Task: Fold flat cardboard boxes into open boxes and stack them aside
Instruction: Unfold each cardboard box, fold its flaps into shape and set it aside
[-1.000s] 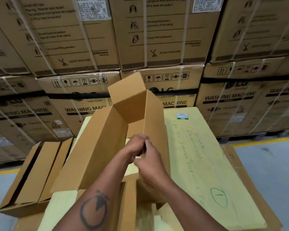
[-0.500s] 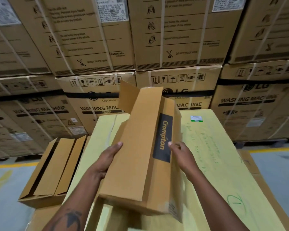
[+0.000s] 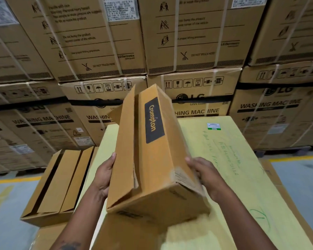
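- Holding the folded-up cardboard box between both hands, the person has it lifted up off the work surface, long side pointing away from them and tilted a bit.
- The left hand is flat against the box's left side, fingers straight-ish and reaching up the panel, thumb side toward the near end. Looks more like pressing than clutching.
- The right hand is on the opposite side near the closer end, fingers wrapped onto the right edge. That corner is motion-blurred, so I can't tell exactly how tight the grip is.
- The box is plain brown with a black label reading "Crompton" in yellow running along the top face. There's a seam along the top left where two flaps meet, with a small gap showing.
- At the far end a loose flap sticks out to the left.
- Under it all is a big yellow sheet with green handwriting and a small green-and-white sticker.
- Off to the left, lower down, sits a finished open box, apart from the one in hand.
- Behind everything is a wall of washing machine cartons, strapped with white bands.
- Grey floor with a yellow line on either side.
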The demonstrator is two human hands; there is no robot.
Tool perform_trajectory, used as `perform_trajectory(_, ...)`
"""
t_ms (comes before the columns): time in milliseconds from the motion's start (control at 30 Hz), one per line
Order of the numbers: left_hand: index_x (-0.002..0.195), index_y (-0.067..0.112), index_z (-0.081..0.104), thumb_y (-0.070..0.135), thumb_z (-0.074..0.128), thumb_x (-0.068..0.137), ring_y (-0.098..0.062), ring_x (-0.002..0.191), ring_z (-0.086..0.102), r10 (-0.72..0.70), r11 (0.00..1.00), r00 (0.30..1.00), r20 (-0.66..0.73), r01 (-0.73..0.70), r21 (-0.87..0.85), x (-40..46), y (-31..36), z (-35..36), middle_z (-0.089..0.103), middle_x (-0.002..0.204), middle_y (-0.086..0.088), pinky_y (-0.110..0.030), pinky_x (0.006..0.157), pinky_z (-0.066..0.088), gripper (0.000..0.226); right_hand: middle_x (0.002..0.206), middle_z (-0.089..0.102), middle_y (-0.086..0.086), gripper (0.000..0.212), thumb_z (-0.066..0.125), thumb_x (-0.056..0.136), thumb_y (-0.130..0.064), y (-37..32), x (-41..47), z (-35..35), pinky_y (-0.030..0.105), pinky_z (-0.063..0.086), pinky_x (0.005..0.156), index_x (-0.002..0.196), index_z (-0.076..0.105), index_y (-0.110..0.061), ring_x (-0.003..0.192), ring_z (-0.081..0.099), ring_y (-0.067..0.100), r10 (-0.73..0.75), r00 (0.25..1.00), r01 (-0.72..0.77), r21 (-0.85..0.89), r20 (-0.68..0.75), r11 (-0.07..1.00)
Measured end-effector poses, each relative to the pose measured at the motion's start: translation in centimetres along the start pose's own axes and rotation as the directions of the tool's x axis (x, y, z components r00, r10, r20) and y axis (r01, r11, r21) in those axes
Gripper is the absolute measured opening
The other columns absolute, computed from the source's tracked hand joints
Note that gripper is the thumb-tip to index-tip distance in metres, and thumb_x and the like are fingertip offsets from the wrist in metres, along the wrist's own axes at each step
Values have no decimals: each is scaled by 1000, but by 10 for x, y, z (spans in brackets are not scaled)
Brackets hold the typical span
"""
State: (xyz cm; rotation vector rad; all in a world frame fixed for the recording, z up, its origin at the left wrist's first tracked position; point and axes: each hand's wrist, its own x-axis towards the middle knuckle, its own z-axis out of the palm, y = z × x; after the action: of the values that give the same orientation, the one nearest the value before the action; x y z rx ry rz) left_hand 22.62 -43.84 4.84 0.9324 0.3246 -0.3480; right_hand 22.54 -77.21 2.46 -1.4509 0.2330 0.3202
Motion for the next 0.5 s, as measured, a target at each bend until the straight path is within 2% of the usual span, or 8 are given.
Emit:
perform_trajectory(67,119,5,68,40,44,108,-27,74,77,4,985,995,-102,13,171,5,-8,6,78,92,-16,-39,60,64,44,108,75,22,78,97,59,-47,0,-4,-10,53,56,95,113,71,3,99,73,39,88,994,-99,164,70,982)
perform_trajectory(100,116,6,69,42,42,109,-26,76,77,9,963,989,-146,31,267,8,-11,11,78,94,-15,-38,62,63,45,109,74,25,80,101,52,-39,6,-3,-16,55,55,98,113,73,5,97,73,40,151,981,-174,210,121,962)
perform_trajectory(167,115,12,71,43,37,112,-25,83,77,33,892,979,-200,61,447,18,-17,20,79,99,-13,-38,70,60,47,104,74,26,78,101,44,-23,18,-6,-28,51,59,89,111,75,6,86,74,38,250,958,-281,277,143,919)
perform_trajectory(233,118,15,70,41,33,113,-29,96,75,126,757,973,-195,33,653,32,-20,26,78,109,-13,-40,81,56,46,99,73,27,82,102,28,-13,31,-11,-49,48,62,77,103,76,7,79,74,39,323,939,-343,335,115,878)
perform_trajectory(267,118,16,69,40,33,113,-30,101,72,175,668,969,-176,15,744,38,-22,29,76,113,-12,-40,86,54,44,99,73,28,85,101,24,-11,35,-16,-59,49,63,75,103,76,7,79,73,40,347,933,-359,353,97,864)
perform_trajectory(333,116,15,67,39,33,112,-33,108,66,279,468,947,-159,10,884,51,-30,34,71,118,-12,-42,95,51,43,108,72,30,84,97,38,-9,33,-25,-77,55,61,83,116,70,5,89,72,44,335,942,-328,321,34,888)
perform_trajectory(400,123,11,66,37,34,113,-37,118,61,381,323,909,-170,42,946,59,-37,37,67,126,-16,-37,95,45,42,114,71,31,66,86,65,-5,27,-25,-88,62,56,90,127,64,1,98,70,48,239,968,-219,219,-72,951)
perform_trajectory(500,133,10,62,36,36,112,-39,121,58,467,272,861,-202,78,959,62,-42,36,65,134,-19,-38,91,42,42,105,73,25,37,64,90,0,13,-17,-82,57,57,83,127,62,-1,89,70,43,114,985,-92,172,-128,981)
